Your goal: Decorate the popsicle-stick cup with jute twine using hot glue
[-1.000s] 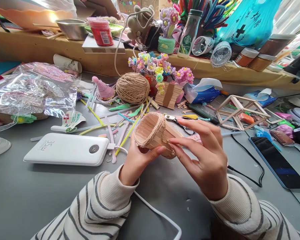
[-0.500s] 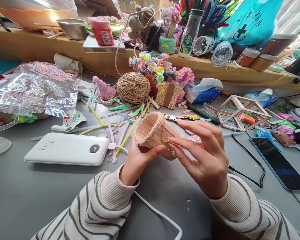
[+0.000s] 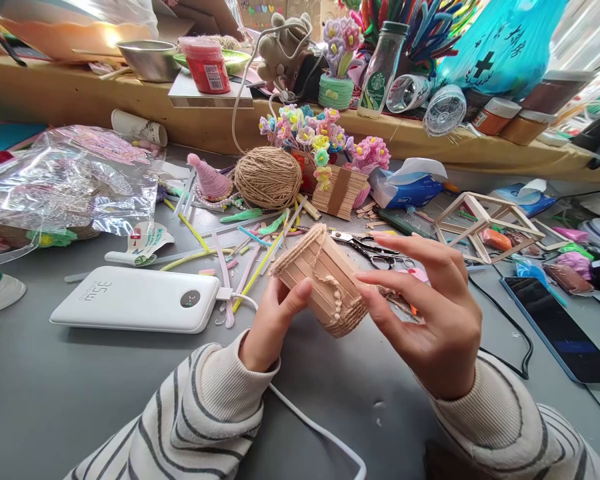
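A small cup-shaped basket (image 3: 325, 273) of flat wooden sticks is tilted above the table, with braided twine trim around its rim and base. A thin braided strand (image 3: 337, 297) lies curled across its side. My left hand (image 3: 277, 313) is closed around the rim end, the thumb along the sticks and the other fingers mostly hidden behind. At the base end, my right hand (image 3: 425, 313) has its fingers stretched and spread. Its index finger and thumb tips are at the basket's lower right edge; whether they press on it is unclear.
Beyond the basket lie scissors (image 3: 365, 247), a twine ball (image 3: 269, 177) and pipe-cleaner flowers (image 3: 305, 130). A white power bank (image 3: 135, 299) with a cable is on the left. A phone (image 3: 560, 327) and a wooden stick frame (image 3: 487, 227) are on the right.
The basket has turned so its side faces me and its opening is out of sight. The curled strand now shows in full. My right hand has shifted slightly right.
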Demonstrator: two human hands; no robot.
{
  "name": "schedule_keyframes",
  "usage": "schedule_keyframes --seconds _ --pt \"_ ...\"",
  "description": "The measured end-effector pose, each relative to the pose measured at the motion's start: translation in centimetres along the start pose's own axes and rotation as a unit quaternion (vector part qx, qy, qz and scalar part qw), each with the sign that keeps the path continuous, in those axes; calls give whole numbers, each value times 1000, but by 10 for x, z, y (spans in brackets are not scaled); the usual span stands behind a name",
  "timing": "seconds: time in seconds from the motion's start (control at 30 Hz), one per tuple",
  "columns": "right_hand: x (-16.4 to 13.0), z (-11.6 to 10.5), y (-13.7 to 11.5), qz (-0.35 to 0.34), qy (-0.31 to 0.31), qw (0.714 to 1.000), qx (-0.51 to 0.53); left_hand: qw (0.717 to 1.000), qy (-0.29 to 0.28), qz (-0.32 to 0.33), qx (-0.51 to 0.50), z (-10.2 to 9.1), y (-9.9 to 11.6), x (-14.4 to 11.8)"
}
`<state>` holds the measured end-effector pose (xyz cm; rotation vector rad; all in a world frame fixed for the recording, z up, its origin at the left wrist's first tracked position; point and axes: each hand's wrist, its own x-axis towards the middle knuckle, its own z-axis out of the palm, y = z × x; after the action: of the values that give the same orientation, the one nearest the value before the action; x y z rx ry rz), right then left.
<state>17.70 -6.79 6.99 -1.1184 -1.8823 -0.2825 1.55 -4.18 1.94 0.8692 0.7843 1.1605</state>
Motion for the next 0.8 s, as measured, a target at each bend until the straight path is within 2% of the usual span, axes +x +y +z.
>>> schedule_keyframes --seconds 0.17,0.33,0.43,0.6,0.8 --pt "1 -3 3 41 -2 999 23 998 31 -55 -1 0 -2 -4" --pt "4 -5 3 30 -37 998 41 997 -9 -71 8 -4 -5 -2" --pt "6 -6 1 13 -55 998 39 996 -15 -83 23 -4 -6 0" --pt "6 -5 -3 8 -67 997 28 998 -26 -42 31 -3 -6 3" --pt "2 -2 -6 -2 -70 997 16 998 -3 0 61 -1 -3 0"
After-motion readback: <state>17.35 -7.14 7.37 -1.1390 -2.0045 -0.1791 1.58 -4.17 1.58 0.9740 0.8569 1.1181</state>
